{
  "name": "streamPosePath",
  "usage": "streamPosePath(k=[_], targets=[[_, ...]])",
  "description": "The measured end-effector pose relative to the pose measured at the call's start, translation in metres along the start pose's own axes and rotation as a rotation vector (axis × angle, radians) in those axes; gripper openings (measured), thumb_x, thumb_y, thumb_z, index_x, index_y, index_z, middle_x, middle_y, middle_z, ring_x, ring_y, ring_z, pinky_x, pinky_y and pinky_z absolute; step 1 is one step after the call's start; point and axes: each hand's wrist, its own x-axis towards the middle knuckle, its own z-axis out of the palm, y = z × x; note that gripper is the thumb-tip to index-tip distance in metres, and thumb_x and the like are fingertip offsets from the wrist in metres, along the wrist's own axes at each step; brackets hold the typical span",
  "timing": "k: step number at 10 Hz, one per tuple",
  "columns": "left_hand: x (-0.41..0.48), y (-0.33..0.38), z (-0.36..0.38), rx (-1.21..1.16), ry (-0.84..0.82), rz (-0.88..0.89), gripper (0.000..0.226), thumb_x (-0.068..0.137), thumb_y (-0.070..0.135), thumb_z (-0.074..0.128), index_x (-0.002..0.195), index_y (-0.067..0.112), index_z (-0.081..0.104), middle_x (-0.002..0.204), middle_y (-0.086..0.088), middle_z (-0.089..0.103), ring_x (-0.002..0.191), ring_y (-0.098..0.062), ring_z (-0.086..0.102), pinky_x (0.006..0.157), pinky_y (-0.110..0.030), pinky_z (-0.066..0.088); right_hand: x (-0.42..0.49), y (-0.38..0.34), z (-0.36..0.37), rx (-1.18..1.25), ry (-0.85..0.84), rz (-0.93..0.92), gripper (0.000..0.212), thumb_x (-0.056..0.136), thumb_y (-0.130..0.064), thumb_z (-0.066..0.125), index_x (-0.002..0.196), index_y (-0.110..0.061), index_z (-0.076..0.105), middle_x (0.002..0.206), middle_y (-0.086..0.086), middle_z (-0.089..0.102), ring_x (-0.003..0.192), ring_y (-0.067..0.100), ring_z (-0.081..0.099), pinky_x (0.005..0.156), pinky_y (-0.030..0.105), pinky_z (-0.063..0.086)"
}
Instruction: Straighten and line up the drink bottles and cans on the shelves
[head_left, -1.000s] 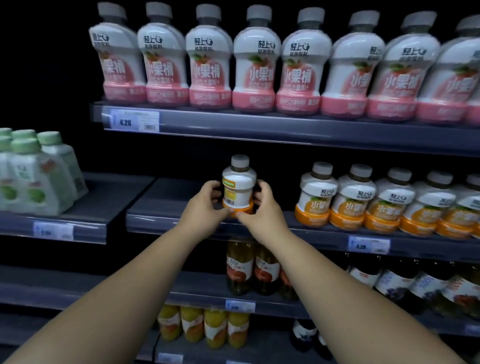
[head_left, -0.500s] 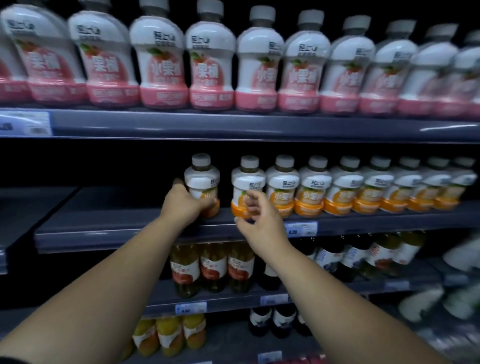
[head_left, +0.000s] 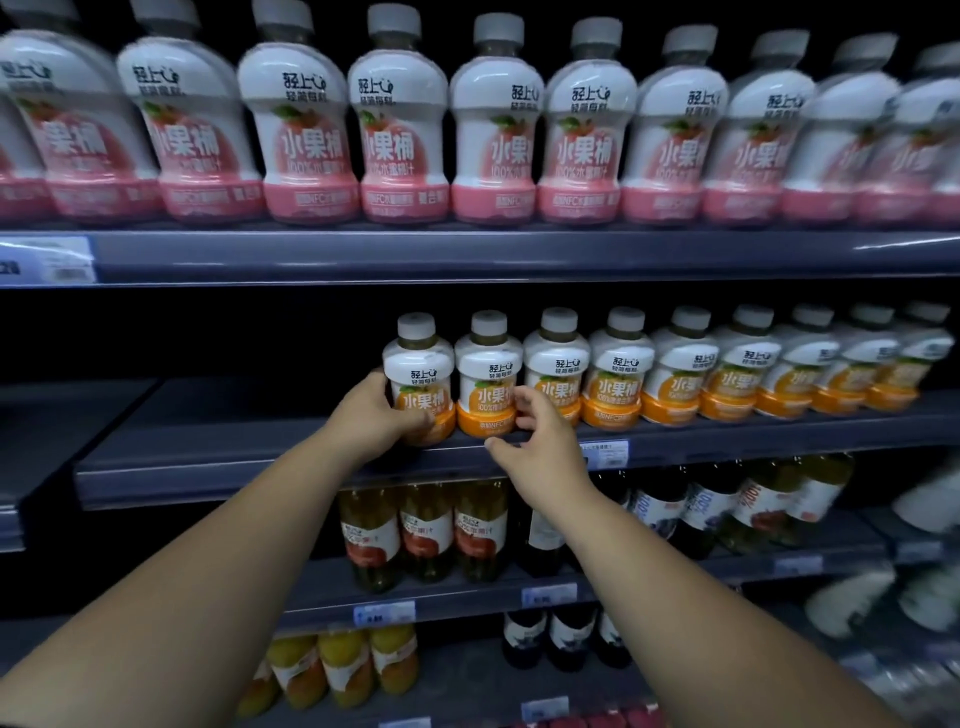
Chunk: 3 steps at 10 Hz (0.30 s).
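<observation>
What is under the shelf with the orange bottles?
Another shelf with yellowish red-label bottles and dark bottles. The right arm hides part of that row.

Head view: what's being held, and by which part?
Left hand grips the leftmost orange bottle round its lower body. Right hand holds nothing, fingers loose beside the next bottle.

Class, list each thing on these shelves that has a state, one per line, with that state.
Left hand: grips end bottle.
End bottle: upright, label forward.
Right hand: relaxed, fingers beside second bottle.
Orange row: upright, lined up.
Pink row: upright, lined up.
</observation>
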Motion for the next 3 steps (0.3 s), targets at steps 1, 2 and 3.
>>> streamPosePath(k=[1,2,3], targets=[[-0.018,0.003,0.003,0.058,0.02,0.077,0.067,0.07,0.028,0.088,0.125,0.024,0.05,0.109,0.012,0.063,0.097,-0.003,0.06,0.081,-0.023,0.049,-0.001,0.002,-0.002,0.036,0.0,0.001,0.061,0.084,-0.023,0.077,0.135,-0.036,0.045,0.129,-0.015,0.049,0.119,0.005,0.049,0.096,0.029,0.047],[-0.033,0.003,0.003,0.126,0.088,0.111,0.065,0.074,0.028,0.086,0.128,0.023,0.05,0.115,0.009,0.063,0.103,-0.008,0.061,0.088,-0.028,0.049,-0.002,0.008,-0.01,0.038,-0.024,-0.004,0.061,0.084,-0.025,0.077,0.135,-0.037,0.046,0.132,-0.011,0.049,0.119,0.005,0.05,0.098,0.032,0.049],[-0.046,0.008,0.008,0.186,0.18,0.08,0.061,0.081,0.026,0.08,0.135,0.02,0.053,0.126,0.002,0.064,0.116,-0.016,0.059,0.092,-0.03,0.045,-0.001,0.013,-0.024,0.018,-0.105,-0.012,0.06,0.084,-0.026,0.077,0.134,-0.038,0.047,0.134,-0.008,0.052,0.121,0.006,0.049,0.096,0.029,0.047]])
